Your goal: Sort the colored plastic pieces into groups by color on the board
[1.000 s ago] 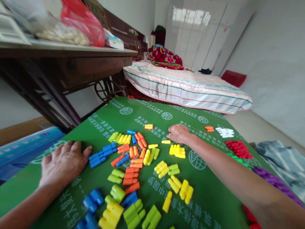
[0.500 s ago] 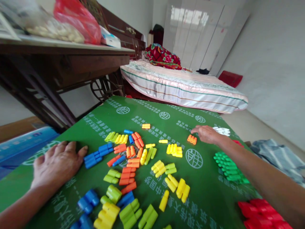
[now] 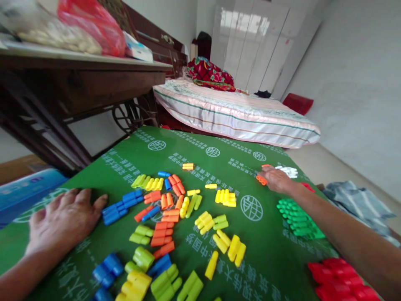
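Note:
My left hand [image 3: 64, 219] lies flat on the green board [image 3: 228, 167], its fingers spread and holding nothing. Just past its thumb is a row of joined blue plastic blocks [image 3: 122, 205]. Over at the right side of the board, my right hand [image 3: 275, 179] is closed on a small orange block [image 3: 261, 179], which shows below its fingertips. A second orange piece [image 3: 267, 166] peeks out behind the fingers, partly hidden. White blocks [image 3: 287, 171] lie just beyond that hand. Loose orange blocks [image 3: 162, 233] and yellow blocks [image 3: 225, 197] are scattered across the middle.
Green blocks [image 3: 299, 219] and red blocks [image 3: 341, 278] are grouped along the right side under my right forearm. Lime blocks [image 3: 166, 282] lie near the front. A wooden table [image 3: 94, 71] with bags stands at the left; a bed [image 3: 238, 110] is behind the board.
My right hand has moved right, and the small orange block has shifted right with it. My left hand stays flat in place. The view has turned slightly to the right.

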Demonstrator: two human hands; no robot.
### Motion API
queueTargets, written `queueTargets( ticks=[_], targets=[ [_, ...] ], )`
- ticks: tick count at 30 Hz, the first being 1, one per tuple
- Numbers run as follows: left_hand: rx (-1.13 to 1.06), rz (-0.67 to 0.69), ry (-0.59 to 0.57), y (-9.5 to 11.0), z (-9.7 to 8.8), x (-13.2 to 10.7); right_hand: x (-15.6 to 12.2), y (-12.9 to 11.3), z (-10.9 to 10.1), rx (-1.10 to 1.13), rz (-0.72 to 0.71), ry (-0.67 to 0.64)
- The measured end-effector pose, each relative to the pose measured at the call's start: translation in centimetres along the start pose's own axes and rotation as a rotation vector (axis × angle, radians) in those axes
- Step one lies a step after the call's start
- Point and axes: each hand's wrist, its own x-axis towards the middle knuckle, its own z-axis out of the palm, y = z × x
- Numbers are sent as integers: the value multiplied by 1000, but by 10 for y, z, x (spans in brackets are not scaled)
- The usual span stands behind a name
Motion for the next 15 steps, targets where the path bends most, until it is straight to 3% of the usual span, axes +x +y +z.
queueTargets(
  ticks=[7,15],
  targets=[
    [-5,-10,-9,2,-3,-2,-7,32,16,14,154,-50],
    [-10,-1,-8,2,-3,-3,-6,34,14,34,270,-47]
  ],
)
